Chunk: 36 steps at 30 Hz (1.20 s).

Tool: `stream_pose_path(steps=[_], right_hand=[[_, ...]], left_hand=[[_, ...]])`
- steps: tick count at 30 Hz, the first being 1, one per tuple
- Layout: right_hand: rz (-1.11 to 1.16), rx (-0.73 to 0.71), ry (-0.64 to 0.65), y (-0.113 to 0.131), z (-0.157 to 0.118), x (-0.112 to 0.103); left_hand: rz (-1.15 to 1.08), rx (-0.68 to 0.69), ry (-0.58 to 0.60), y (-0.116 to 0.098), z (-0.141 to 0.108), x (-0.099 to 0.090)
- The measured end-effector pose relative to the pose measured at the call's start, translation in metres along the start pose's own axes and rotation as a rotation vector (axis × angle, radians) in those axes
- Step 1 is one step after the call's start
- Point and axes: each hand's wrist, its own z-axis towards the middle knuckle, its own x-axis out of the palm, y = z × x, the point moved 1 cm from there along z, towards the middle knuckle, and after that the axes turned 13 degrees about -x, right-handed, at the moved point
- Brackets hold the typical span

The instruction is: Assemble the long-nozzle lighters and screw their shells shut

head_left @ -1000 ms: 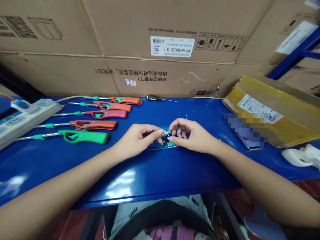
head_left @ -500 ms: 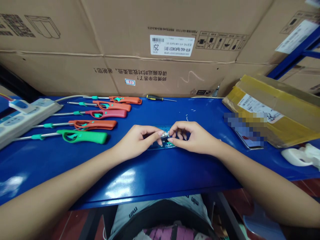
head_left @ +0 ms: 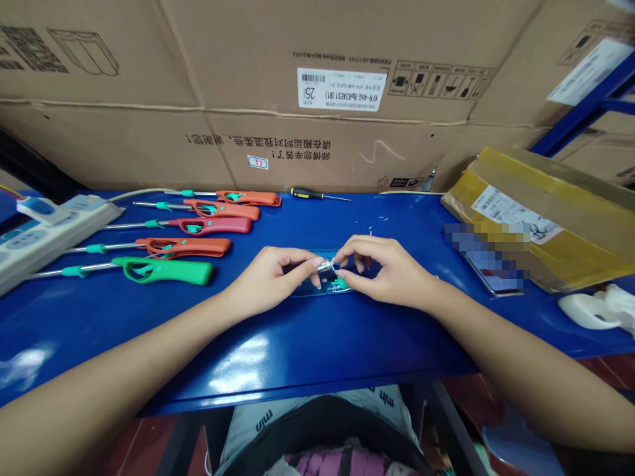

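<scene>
Between thumb and index finger, my left hand (head_left: 270, 279) pinches a small silvery metal piece (head_left: 325, 266). The fingers of my right hand (head_left: 391, 271) are pinched together at the right end of that piece, where a thin whitish strand (head_left: 334, 264) shows. What exactly the right fingertips grip is too small to make out. Directly below both hands lies a blue casing (head_left: 302, 291) on the table, partly covered by the fingers. Inside it, green parts (head_left: 340, 283) and a dark part are visible, with thin white wires nearby.
Several long-necked lighters, among them a green one (head_left: 173, 272), lie on the blue table (head_left: 238, 344) at left, beside a power strip (head_left: 59, 228). A screwdriver (head_left: 307, 194) and tiny white scraps lie behind. At right are a phone (head_left: 489, 261), a taped carton (head_left: 560, 218) and a white object (head_left: 588, 311).
My right hand has shifted slightly upward and its fingers have changed position at the metal piece. The left hand stays nearly still. More of the green parts shows now.
</scene>
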Motion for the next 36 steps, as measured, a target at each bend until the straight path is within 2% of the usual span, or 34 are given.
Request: stream_pose_path(steps=[10, 14, 19, 23, 28, 36], right_hand=[[0.032, 0.040, -0.001, -0.005, 0.000, 0.004], [0.149, 0.191, -0.055, -0.008, 0.002, 0.008], [0.363, 0.370, -0.080, -0.010, 0.005, 0.011], [0.481, 0.437, -0.072, -0.010, 0.006, 0.011], [0.519, 0.524, -0.038, -0.009, 0.007, 0.011], [0.574, 0.549, -0.022, -0.009, 0.006, 0.010]], left_hand=[[-0.001, -0.004, 0.015, 0.005, 0.002, 0.000], [0.018, 0.015, 0.010, 0.006, 0.003, -0.001], [0.146, 0.131, -0.049, 0.004, 0.002, -0.001], [0.195, 0.161, -0.057, 0.004, 0.001, -0.001], [0.270, 0.210, -0.073, 0.003, -0.001, 0.000], [0.302, 0.228, -0.093, 0.001, -0.003, 0.000]])
